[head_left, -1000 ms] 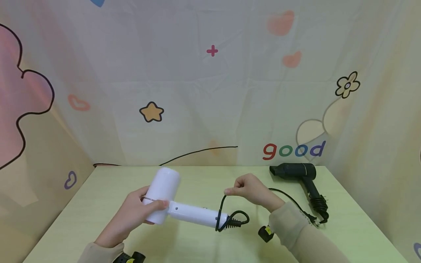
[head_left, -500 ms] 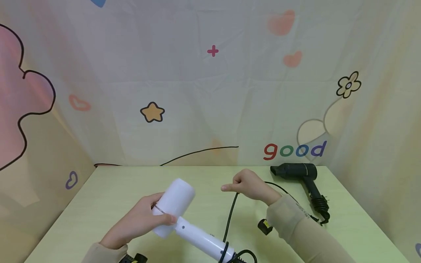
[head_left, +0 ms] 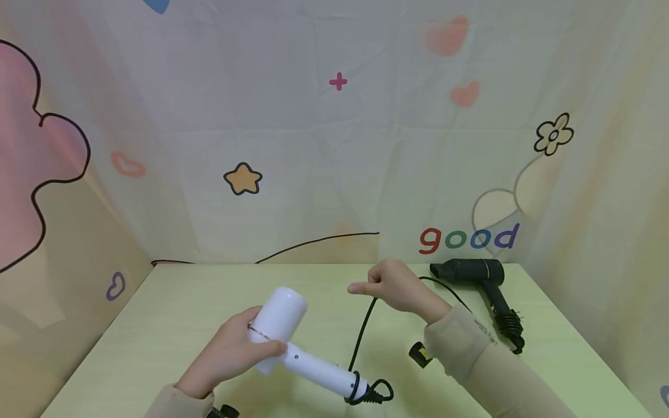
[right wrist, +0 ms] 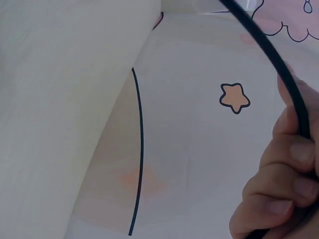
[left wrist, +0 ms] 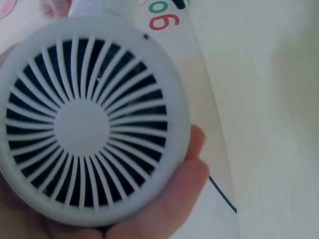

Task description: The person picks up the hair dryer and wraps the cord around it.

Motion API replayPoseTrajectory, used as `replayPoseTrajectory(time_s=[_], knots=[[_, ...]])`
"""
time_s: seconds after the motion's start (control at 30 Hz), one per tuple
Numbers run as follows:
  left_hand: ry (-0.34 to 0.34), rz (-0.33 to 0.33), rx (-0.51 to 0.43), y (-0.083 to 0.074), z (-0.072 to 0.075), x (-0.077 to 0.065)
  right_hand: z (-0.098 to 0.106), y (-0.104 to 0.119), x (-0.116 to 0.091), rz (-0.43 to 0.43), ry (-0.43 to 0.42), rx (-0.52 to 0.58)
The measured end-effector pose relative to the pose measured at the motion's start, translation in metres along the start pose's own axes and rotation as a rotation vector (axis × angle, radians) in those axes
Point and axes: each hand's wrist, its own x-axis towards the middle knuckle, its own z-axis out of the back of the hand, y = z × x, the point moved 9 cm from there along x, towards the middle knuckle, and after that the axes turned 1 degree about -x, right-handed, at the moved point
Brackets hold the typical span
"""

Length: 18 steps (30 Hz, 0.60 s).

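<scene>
My left hand grips a white hair dryer round its barrel, thumb near the handle joint. The handle slants down to the right. In the left wrist view the dryer's round slatted intake grille fills much of the picture, with fingers curled along its edge. My right hand holds the dryer's black cord in curled fingers, thumb pointing left. The right wrist view shows the cord running into that fist. A loop of cord is wound about the handle's lower end.
A black hair dryer with its cord coiled round the handle lies at the back right of the pale table. A printed curtain hangs behind and along both sides.
The white dryer has moved right and down, its handle tilting lower. My right hand has risen slightly, and a longer stretch of cord now runs from it to the handle.
</scene>
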Motion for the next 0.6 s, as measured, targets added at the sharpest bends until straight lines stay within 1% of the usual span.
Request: replayPoseTrajectory(time_s=[0.17,0.27,0.43,0.6], knots=[[-0.077,0.050,0.051,0.001,0.003,0.001,0.006,0.010,-0.006,0.018,-0.034,-0.031],[-0.113,0.063,0.093,0.000,0.006,0.002,0.011,0.016,-0.010,0.016,-0.054,-0.049],[-0.160,0.046,0.165,-0.005,0.011,0.004,0.017,0.024,-0.017,0.013,-0.097,-0.068],[-0.203,0.031,0.204,-0.008,0.015,0.006,0.021,0.034,-0.026,0.055,-0.140,-0.051]])
